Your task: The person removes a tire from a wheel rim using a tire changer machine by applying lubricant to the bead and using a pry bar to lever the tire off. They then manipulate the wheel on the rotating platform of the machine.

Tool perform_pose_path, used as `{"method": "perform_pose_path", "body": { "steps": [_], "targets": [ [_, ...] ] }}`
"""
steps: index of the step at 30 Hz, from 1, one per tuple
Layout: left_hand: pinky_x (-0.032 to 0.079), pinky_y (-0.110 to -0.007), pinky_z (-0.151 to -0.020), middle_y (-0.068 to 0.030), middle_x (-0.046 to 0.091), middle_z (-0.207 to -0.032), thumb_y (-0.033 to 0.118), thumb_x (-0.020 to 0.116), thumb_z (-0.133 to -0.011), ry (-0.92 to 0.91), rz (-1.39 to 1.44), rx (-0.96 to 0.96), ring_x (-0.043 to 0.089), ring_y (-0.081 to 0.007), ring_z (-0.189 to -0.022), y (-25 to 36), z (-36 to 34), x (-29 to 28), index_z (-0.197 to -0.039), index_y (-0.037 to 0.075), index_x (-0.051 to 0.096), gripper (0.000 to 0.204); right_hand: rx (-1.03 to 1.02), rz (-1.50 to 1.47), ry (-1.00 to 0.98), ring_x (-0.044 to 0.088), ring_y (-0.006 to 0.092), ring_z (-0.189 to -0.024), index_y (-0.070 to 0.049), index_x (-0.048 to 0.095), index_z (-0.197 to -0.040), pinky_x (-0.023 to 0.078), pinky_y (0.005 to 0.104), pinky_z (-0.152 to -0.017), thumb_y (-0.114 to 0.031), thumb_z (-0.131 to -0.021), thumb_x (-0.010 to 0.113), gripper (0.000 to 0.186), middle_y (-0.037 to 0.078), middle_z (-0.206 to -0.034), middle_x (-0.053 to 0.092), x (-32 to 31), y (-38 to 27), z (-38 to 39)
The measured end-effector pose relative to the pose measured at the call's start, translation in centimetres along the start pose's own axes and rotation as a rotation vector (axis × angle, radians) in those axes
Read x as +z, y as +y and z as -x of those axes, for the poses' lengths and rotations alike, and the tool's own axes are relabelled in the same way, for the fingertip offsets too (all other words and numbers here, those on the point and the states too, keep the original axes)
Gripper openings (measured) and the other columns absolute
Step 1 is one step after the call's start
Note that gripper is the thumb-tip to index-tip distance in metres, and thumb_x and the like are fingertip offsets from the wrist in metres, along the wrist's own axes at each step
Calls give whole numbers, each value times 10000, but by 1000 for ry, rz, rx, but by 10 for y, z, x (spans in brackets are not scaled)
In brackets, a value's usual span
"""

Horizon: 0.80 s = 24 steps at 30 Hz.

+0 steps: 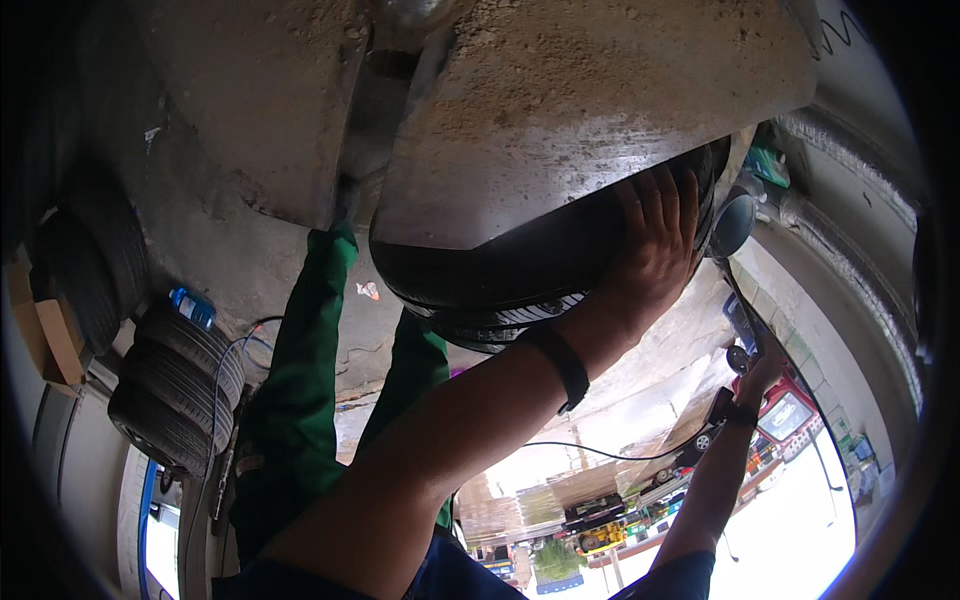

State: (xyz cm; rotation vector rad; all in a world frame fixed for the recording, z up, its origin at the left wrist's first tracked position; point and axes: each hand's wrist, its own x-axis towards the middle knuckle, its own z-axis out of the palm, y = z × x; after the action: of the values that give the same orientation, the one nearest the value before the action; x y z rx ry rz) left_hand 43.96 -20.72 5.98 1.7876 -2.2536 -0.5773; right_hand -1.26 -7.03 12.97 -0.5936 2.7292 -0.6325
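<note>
Tyre (530, 268) sits partly hidden behind a dirty metal plate (570, 90); the left hand (655, 235) lies flat on it, grip unclosed. The right hand's (765, 372) grip I can't tell. Steadying seems in hand; next probably calls for fingers clear of that edge.

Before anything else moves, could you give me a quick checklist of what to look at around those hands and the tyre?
1. Left hand on the tyre: ok, fingers extended against it.
2. Right hand firmly gripping the round, dark, gauge-like piece: cannot tell; they are close together, but its fingers are unclear.
3. Whole tyre visible: not ok; the dirty metal plate hides part.
4. Black hose traceable throughout: not ok; it disappears by the left forearm.
5. Stacked tyres apart from the handled one: ok, off to the left.
</note>
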Motion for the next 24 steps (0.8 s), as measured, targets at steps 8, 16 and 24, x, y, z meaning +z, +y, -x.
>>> {"method": "perform_pose_path", "body": {
  "steps": [8, 16, 24],
  "targets": [
    [287, -573, -1191, -171, 516, -1500, 448, 573, -954, -49, 33, 682, 467, -297, -1407, -9, -4, 11, -1419, 12, 553, 638, -140, -508, -53, 727, 230, -1028, 59, 691, -1261, 569, 326, -934, -116, -933, 659, 373, 166, -1155, 744, 41, -20, 11],
    [367, -459, -1161, -76, 612, -1422, 293, 594, -968, 17, -135, 767, 552, -276, -1322, 8, -4, 11, -1368, 84, 620, 452, -212, -1246, 6, 529, 188, -590, -14, 643, -833, 436, 323, -583, -145, -896, 498, 206, 62, -684, 573, 66, -22, 31],
    [384, -449, -1142, -83, 604, -1442, 255, 549, -999, -38, -234, 837, 541, -311, -1327, 17, 5, 21, -1393, 89, 612, 433, -281, -540, 677, 651, 411, -700, 21, 671, -741, 485, 535, -658, -158, -882, 520, 274, 235, -705, 633, 103, -24, -10]
  ]
}}
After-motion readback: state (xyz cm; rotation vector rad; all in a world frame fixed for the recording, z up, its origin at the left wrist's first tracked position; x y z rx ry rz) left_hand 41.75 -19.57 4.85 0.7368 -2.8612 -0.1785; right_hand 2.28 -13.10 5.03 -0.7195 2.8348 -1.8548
